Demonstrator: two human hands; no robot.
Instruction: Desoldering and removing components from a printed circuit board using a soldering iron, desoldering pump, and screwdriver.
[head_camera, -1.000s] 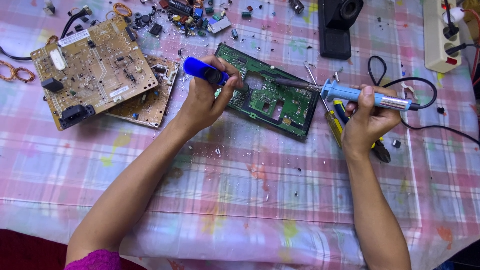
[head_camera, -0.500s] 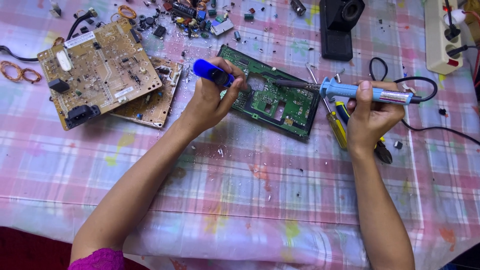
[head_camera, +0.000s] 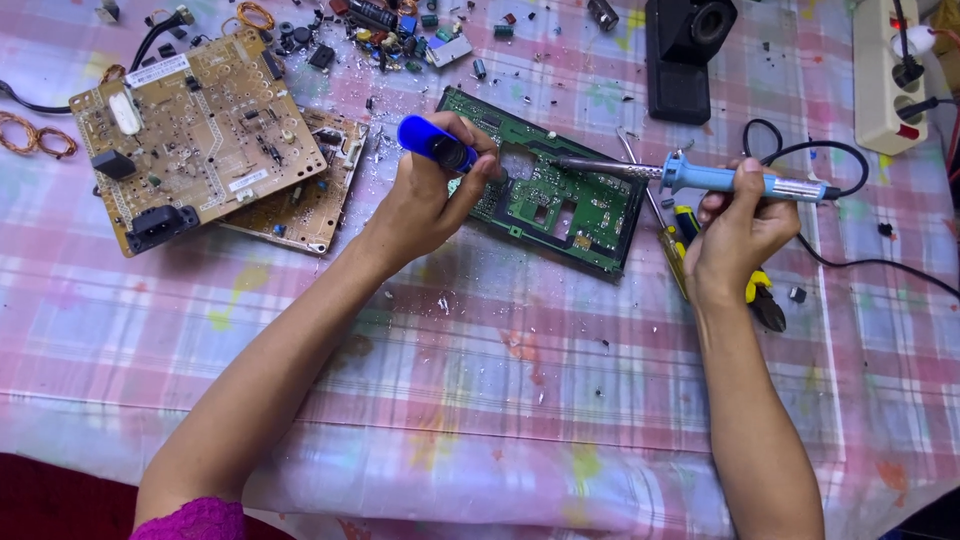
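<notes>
My left hand (head_camera: 425, 195) grips a dark blue desoldering pump (head_camera: 436, 145), its tip down on the left part of a green circuit board (head_camera: 560, 195). My right hand (head_camera: 738, 232) holds a light blue soldering iron (head_camera: 735, 180) level, its metal tip (head_camera: 585, 164) reaching left over the green board close to the pump. The board lies flat on the checked pink tablecloth (head_camera: 500, 380).
Two tan circuit boards (head_camera: 195, 130) lie at the left, one on the other. Loose electronic parts (head_camera: 390, 30) are scattered at the back. A black device (head_camera: 685, 50) stands behind the green board. A white power strip (head_camera: 885, 75) sits far right. Yellow-handled pliers (head_camera: 760, 295) and a screwdriver (head_camera: 675, 245) lie under my right hand.
The soldering iron tip has slid left over the green board toward the pump. My left hand with the pump has stayed at the board's left part.
</notes>
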